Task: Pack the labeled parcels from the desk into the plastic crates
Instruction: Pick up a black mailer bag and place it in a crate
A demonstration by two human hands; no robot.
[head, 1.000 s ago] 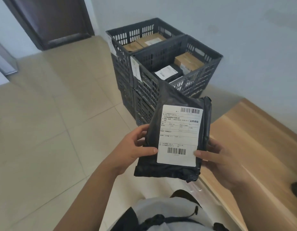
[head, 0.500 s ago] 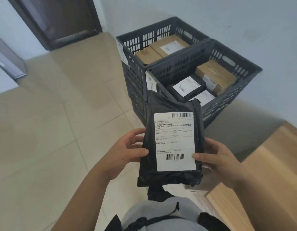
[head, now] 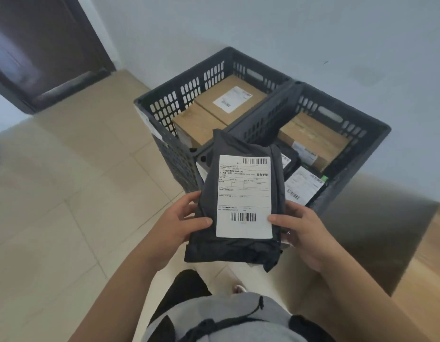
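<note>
A black plastic mailer parcel [head: 238,250] with a white barcoded label faces me, held upright at chest height. My left hand [head: 179,225] grips its left edge with the thumb on the front. My right hand [head: 302,233] grips the right edge, its thumb on the label. Just beyond the parcel stand two dark slotted plastic crates side by side. The left crate [head: 184,95] holds two brown cardboard boxes [head: 228,102]. The right crate [head: 362,134] holds a brown box [head: 317,141] and labeled black parcels [head: 300,186].
The crates stand on a tiled floor against a pale wall, stacked on lower crates. A wooden desk [head: 426,267] edge runs along the right. A dark door [head: 41,53] is at the far left. Open floor lies to the left of the crates.
The view has closed in on the crates, which now sit right behind the parcel. Both hands keep the same hold on the parcel. The desk has slid further toward the right edge.
</note>
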